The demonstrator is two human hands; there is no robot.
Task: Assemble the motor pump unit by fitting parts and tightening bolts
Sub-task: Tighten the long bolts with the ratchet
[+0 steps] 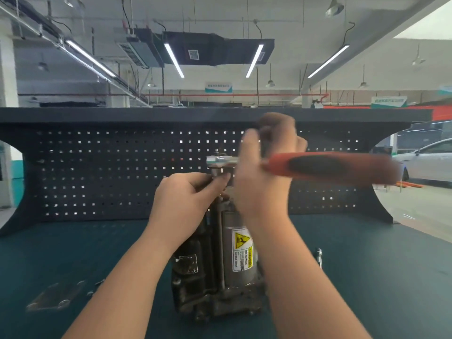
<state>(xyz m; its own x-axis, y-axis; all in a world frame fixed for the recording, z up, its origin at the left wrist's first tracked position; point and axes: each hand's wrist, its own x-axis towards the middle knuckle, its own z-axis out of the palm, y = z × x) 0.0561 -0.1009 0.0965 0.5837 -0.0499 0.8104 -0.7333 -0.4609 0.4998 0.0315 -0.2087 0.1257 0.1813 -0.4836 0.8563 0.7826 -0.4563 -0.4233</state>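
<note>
A: Where is the pump [220, 265]?
B: Upright on the bench [367, 265]. Left hand [186, 201] pinches the socket at its top; right hand [266, 172] grips the ratchet [325, 167].
A: Risk?
B: A tilted socket may slip, rounding the bolt.

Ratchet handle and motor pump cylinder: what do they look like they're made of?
The ratchet handle looks like red plastic with a black, probably rubbery matte grip inset; motion blur leaves this uncertain. The motor pump cylinder looks like dull grey metal, with a soft sheen and a yellow warning label stuck on it.
</note>
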